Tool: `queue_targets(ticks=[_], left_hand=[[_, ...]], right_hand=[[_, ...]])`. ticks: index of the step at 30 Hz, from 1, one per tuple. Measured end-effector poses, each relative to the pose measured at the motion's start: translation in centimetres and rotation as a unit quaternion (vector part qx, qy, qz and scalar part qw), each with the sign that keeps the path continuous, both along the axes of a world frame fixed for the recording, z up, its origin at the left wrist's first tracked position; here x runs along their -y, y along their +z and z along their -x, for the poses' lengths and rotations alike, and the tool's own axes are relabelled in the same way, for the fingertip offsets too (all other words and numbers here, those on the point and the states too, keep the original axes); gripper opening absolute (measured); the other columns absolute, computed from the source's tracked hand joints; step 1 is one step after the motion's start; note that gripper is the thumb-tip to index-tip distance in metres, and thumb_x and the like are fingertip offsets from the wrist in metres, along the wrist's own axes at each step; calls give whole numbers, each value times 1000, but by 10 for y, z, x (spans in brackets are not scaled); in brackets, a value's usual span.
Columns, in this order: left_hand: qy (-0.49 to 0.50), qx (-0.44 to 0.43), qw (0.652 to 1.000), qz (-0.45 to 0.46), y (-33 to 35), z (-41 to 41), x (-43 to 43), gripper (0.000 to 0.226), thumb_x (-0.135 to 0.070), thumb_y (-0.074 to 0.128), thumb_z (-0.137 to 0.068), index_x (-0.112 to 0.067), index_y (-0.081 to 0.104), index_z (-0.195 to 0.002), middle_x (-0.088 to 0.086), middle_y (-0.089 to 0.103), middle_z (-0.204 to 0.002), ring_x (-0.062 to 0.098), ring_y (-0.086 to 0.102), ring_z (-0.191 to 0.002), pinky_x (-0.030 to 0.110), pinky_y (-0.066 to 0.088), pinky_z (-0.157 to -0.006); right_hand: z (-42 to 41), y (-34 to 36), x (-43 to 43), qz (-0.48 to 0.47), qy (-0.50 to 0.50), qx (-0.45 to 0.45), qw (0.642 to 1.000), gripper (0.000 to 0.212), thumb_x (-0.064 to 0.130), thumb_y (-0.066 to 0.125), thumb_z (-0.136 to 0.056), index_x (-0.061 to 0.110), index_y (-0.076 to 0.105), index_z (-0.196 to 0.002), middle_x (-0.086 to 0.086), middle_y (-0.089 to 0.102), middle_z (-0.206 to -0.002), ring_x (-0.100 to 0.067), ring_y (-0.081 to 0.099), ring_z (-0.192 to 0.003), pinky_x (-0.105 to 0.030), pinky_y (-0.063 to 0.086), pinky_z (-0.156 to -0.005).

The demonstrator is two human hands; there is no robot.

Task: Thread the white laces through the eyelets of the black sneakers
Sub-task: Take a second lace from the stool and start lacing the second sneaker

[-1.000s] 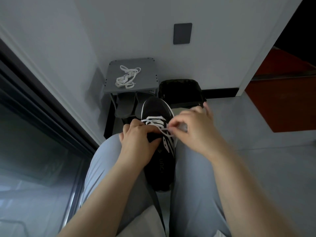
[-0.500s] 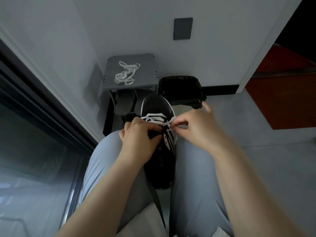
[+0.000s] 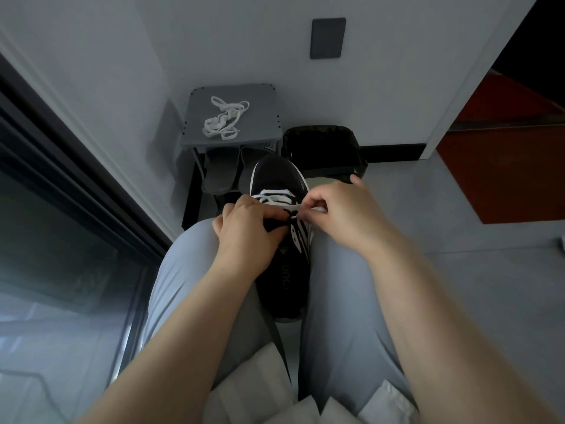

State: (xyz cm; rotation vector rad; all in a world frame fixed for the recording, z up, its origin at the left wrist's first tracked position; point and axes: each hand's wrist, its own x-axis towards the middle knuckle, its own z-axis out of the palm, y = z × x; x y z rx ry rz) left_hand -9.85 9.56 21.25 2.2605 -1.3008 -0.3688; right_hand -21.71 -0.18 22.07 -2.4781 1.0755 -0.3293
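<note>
A black sneaker (image 3: 284,280) with white side stripes lies between my knees, toe pointing away. A white lace (image 3: 276,198) crosses its upper eyelets. My left hand (image 3: 247,237) grips the sneaker's left side at the tongue, fingers curled over the eyelet row. My right hand (image 3: 342,215) pinches a stretch of the lace between thumb and forefinger just right of the eyelets. A second, loose white lace (image 3: 224,119) lies bunched on a grey stool (image 3: 263,96) ahead.
Grey slippers (image 3: 218,171) sit under the stool. A black bin (image 3: 321,148) stands to its right against the white wall. A dark glass door frame (image 3: 76,166) runs along the left. A red panel (image 3: 507,166) is at the right.
My right hand drew the lace a little to the right and its fingers closed tighter. The left hand kept its hold on the sneaker. The view tilted slightly.
</note>
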Motion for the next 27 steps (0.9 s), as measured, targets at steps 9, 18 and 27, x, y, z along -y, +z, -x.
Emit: queue_targets(ticks=[9,18,27], left_hand=[[2,-7,1000,21,-2,1,1,21,-31,65,-83,-40,68,-101,-14,43,-99,18,38,-110,20,13,-86],[17,-12,999,46,-6,2,3,19,-27,66,-83,-36,70,-100,-18,44,-94,15,41,-109,18,12,-80],[28,-4,999,36,-7,3,3,19,-29,66,-83,-34,70,-101,-15,43,-94,17,41,-110,20,14,-84]], right_hand=[[1,2,1,22,22,-38,999,10,31,57,-90,27,64,-85,17,43,-57,-1,43,-61,-33,1,-116],[-5,-2,-1,49,-17,-9,999,14,35,55,-92,26,65,-86,7,68,-81,-13,60,-85,-32,1,-114],[-6,0,-3,27,-12,-14,999,10,32,57,-91,28,64,-86,12,61,-74,-12,58,-84,-33,3,-113]])
